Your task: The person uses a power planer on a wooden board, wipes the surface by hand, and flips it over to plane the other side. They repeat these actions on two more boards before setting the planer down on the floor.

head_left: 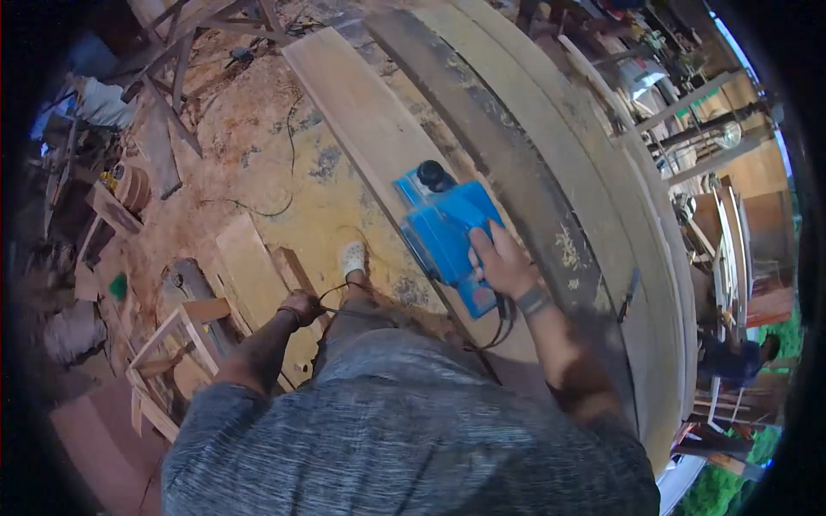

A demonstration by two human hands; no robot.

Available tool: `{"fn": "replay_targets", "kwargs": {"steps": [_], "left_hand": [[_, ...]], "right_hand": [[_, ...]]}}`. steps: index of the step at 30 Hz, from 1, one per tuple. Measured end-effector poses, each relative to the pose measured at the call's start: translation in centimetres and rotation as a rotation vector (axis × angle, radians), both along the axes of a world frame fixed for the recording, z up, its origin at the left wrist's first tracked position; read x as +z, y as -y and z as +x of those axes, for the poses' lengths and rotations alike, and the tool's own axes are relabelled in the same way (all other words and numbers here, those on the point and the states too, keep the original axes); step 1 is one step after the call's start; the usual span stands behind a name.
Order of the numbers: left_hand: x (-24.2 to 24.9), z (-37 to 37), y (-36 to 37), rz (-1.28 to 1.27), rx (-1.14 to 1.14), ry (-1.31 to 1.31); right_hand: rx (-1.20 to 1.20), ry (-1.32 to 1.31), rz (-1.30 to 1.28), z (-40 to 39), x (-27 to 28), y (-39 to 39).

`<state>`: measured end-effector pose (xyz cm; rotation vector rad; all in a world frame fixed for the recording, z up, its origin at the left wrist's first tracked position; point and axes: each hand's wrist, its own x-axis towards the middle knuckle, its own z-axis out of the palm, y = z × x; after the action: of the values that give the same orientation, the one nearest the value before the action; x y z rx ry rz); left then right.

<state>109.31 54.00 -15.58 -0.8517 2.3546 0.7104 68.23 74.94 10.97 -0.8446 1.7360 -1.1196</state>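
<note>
A blue power planer point(452, 232) with a black knob rests on a long pale plank point(361, 103). My right hand point(506, 262) is closed round the planer's rear handle, and a watch or band circles that wrist. My left hand point(301, 305) is closed on a dark power cord point(344, 305), low beside my leg. The cord runs across my leg and loops by the planer's rear end. What lies under the planer is hidden.
Long dark and pale boards point(559, 181) with shavings lie to the right. A wooden frame point(163, 370) and a short board point(249, 258) stand left, above a sawdust-covered floor point(249, 172). Stacked timber is at far right, where another person point(740, 359) appears. A trestle is at upper left.
</note>
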Motion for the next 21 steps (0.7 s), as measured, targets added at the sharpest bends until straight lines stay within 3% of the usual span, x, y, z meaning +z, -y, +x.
{"fn": "replay_targets", "kwargs": {"steps": [5,8,11,17,21], "left_hand": [[-3.4,1.8,2.4,0.087,0.195,-0.004],[-1.2,0.7,4.0,0.130,0.224,0.033],[-4.1,1.8,6.3,0.137,0.223,-0.047],[-1.2,1.9,11.7,0.160,0.351,0.009],[0.7,2.5,14.3,0.208,0.501,-0.094]], "right_hand": [[0.034,0.063,-0.039,-1.0,0.0,10.7],[0.026,0.001,-0.043,-1.3,0.0,17.2],[0.059,-0.060,-0.108,-2.4,-0.8,23.9],[0.034,-0.036,-0.083,-2.9,-0.8,37.8],[0.019,-0.009,-0.143,-3.7,-1.7,47.5]]}}
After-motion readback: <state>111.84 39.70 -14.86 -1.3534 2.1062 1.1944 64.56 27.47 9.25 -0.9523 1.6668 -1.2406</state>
